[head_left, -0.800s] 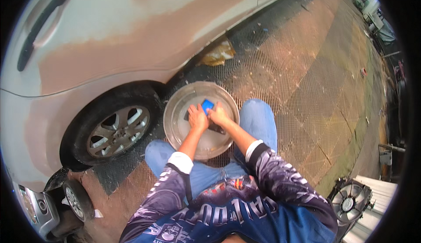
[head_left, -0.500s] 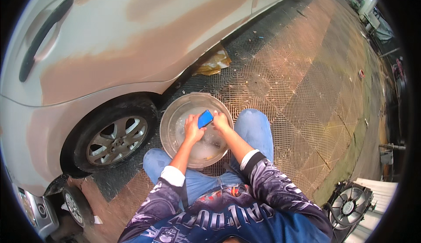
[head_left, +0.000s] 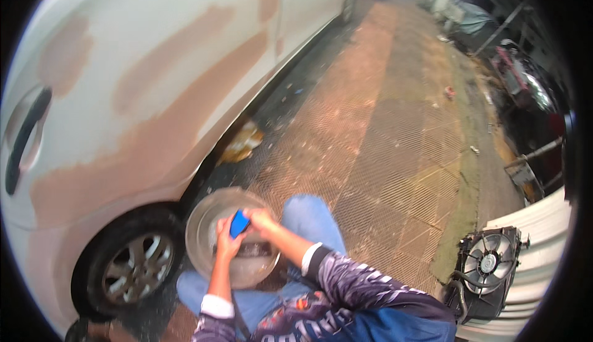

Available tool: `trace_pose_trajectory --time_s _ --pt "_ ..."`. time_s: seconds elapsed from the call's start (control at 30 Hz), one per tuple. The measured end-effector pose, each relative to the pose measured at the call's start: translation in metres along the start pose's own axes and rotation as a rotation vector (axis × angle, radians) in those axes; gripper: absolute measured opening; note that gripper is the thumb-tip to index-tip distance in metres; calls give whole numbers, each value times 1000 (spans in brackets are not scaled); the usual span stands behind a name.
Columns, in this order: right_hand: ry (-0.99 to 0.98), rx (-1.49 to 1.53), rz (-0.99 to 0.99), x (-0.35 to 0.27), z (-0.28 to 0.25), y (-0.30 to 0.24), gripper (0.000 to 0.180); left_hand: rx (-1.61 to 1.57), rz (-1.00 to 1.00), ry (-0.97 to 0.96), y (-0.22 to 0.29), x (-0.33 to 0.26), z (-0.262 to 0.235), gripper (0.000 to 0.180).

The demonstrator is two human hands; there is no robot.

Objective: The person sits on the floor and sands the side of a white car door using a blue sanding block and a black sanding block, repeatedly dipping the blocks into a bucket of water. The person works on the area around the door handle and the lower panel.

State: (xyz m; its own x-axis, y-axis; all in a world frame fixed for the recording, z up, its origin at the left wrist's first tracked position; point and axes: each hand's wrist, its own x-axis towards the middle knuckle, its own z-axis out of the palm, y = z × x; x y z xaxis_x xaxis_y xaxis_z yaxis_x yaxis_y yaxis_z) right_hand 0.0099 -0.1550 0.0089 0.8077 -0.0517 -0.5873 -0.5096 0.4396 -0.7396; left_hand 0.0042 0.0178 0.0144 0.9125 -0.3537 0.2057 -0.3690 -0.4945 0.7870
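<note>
A small blue rectangular block (head_left: 239,223) is gripped between my two hands above a round, greyish plastic tub (head_left: 194,231). My left hand (head_left: 227,242) closes on its near left side, and my right hand (head_left: 260,221) has its fingers on the right end. Cloudy water lies in the tub, with a dark patch (head_left: 253,249) below my hands that I cannot make out. The tub stands between my knees, beside the car's rear wheel (head_left: 133,268).
A white car (head_left: 228,12) with brownish sanded-looking patches fills the left. Crumpled yellowish paper (head_left: 242,143) lies by its sill. Patterned mats (head_left: 395,157) cover the floor. A radiator fan (head_left: 488,263) leans on a corrugated white sheet at the right.
The view has swung up and to the right, so car, tub and hands appear lower and further left. The blue block stays between my hands above the tub, now tilted more upright.
</note>
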Motion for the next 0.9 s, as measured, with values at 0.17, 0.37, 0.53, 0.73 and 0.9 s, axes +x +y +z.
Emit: trace_pose_trajectory --time_s 0.17,0.37,0.53,0.73,0.9 --pt "148 -347 -2 11 -34 3 32 91 -92 -26 28 4 34 93" --pt "273 -683 -667 -54 -3 -14 43 234 -299 -82 11 -16 30 83" --pt "199 -619 -1082 -43 -7 -62 30 614 -370 -366 5 -12 46 56" --pt "262 -924 -958 7 -10 -130 36 487 -248 -282 45 2 -15 43" --pt "-81 -1431 -500 18 13 -123 92 728 493 120 218 60 -214 55"
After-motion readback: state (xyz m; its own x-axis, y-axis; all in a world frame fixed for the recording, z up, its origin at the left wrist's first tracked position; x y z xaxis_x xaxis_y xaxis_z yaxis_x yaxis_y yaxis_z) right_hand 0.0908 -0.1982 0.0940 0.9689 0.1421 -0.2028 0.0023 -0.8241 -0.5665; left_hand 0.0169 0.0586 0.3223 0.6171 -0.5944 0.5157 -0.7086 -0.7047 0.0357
